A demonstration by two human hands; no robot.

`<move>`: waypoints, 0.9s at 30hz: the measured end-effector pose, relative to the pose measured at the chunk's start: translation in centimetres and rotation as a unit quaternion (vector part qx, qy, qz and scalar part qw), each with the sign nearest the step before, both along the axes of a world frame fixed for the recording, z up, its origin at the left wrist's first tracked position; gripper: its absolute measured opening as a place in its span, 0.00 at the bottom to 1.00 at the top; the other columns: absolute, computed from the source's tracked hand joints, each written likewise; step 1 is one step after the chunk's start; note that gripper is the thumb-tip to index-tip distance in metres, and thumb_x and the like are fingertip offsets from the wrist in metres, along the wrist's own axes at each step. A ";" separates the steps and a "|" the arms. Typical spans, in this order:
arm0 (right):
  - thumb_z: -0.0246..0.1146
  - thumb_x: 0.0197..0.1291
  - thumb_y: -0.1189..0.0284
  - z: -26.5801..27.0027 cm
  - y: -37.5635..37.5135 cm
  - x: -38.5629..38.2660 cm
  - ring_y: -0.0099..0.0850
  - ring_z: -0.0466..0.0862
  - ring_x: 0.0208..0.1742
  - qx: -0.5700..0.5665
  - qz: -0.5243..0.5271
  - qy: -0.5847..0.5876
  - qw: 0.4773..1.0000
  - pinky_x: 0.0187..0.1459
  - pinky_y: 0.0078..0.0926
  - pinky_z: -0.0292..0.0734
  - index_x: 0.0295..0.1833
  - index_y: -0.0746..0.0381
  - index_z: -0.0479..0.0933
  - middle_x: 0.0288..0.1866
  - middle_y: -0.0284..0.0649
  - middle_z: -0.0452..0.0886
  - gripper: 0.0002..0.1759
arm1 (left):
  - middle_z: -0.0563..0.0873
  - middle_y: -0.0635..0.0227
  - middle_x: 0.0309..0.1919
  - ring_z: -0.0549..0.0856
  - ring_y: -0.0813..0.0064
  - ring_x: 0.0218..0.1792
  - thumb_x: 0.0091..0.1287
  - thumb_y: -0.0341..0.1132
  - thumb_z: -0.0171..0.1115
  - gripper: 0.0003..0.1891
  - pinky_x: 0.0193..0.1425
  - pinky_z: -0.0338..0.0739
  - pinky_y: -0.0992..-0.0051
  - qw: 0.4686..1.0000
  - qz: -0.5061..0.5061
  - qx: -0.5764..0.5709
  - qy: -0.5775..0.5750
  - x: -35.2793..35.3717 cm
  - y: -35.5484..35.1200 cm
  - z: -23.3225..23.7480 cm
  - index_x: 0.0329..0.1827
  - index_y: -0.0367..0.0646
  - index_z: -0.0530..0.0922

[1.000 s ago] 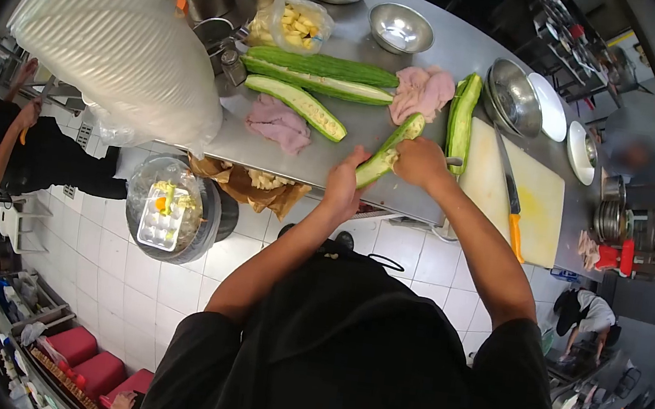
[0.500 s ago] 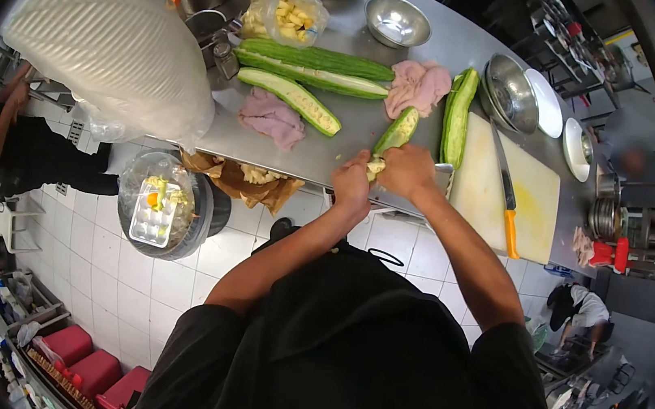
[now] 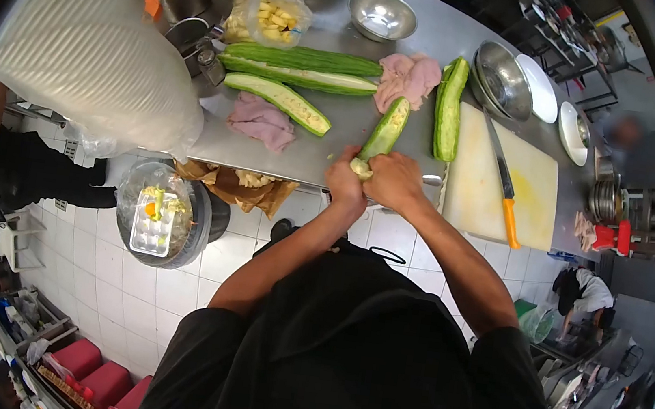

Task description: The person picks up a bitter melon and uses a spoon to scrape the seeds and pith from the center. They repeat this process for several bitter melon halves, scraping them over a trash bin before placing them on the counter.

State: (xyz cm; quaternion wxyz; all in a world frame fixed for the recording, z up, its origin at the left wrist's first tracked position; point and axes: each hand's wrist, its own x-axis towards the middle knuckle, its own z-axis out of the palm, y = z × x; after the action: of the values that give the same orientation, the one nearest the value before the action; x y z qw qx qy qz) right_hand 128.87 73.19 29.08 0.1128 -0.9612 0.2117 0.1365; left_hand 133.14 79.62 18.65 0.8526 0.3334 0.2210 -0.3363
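Observation:
Both of my hands meet at the counter's near edge around the lower end of a short green gourd piece [image 3: 388, 128]. My left hand [image 3: 344, 180] is closed round that end from the left. My right hand [image 3: 394, 182] is closed beside it, fingers bent against the gourd. Pale seedy pulp [image 3: 360, 168] shows between the hands. A halved gourd [image 3: 279, 100] lies cut side up at the left, with longer green gourds [image 3: 304, 59] behind it. Another gourd [image 3: 449, 109] stands lengthwise at the right. Pink cloths [image 3: 408, 79] lie behind the piece and at the left.
A knife [image 3: 502, 170] lies on the white cutting board [image 3: 467, 197]. Metal bowls [image 3: 382, 16], pots and a bag of yellow chunks [image 3: 278, 19] line the back. A lined bin [image 3: 196, 225] stands below left. Other people are at far left and far right.
The view has shifted slightly, moving the counter items left. My hands have drawn closer together around the gourd's lower end, and the pulp between them shows more rounded.

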 end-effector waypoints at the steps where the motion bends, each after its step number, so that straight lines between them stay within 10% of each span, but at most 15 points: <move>1: 0.60 0.43 0.69 -0.1 0.1 0.0 0.48 0.85 0.39 0.008 -0.001 -0.006 1.000 0.45 0.45 0.79 0.31 0.63 0.84 0.34 0.51 0.85 0.12 | 0.82 0.61 0.44 0.82 0.68 0.44 0.71 0.37 0.53 0.15 0.49 0.77 0.70 1.000 0.010 -0.019 0.015 -0.1 -0.2 -0.2 0.50 0.34 0.79; 10: 0.59 0.45 0.70 -1.7 0.4 -0.2 0.51 0.85 0.39 0.067 -0.015 -0.090 0.994 0.45 0.46 0.79 0.32 0.64 0.84 0.33 0.55 0.84 0.12 | 0.82 0.62 0.49 0.82 0.68 0.49 0.77 0.44 0.40 0.22 0.56 0.76 0.69 0.990 -0.050 -0.104 0.078 1.1 0.5 0.5 0.58 0.37 0.75; 17: 0.59 0.47 0.70 -2.6 -2.8 0.4 0.52 0.83 0.39 0.190 -0.091 -0.158 0.965 0.44 0.47 0.77 0.33 0.67 0.82 0.34 0.55 0.83 0.12 | 0.83 0.62 0.47 0.81 0.67 0.48 0.77 0.44 0.41 0.20 0.57 0.74 0.66 0.992 -0.045 -0.066 -0.094 3.9 0.7 1.4 0.54 0.38 0.77; 27: 0.57 0.49 0.73 0.6 2.1 4.2 0.53 0.83 0.40 0.121 -0.027 -0.128 0.984 0.46 0.47 0.78 0.33 0.68 0.82 0.35 0.56 0.83 0.11 | 0.84 0.63 0.32 0.83 0.69 0.36 0.71 0.44 0.53 0.14 0.47 0.77 0.70 0.992 -0.036 -0.120 -0.026 7.5 3.0 1.4 0.40 0.42 0.77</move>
State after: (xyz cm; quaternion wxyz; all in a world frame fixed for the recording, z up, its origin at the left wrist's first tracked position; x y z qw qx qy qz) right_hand 133.08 75.25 29.66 0.2585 -0.9437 0.2034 0.0336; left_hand 140.65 82.65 20.08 0.8793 0.2453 0.1442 -0.3820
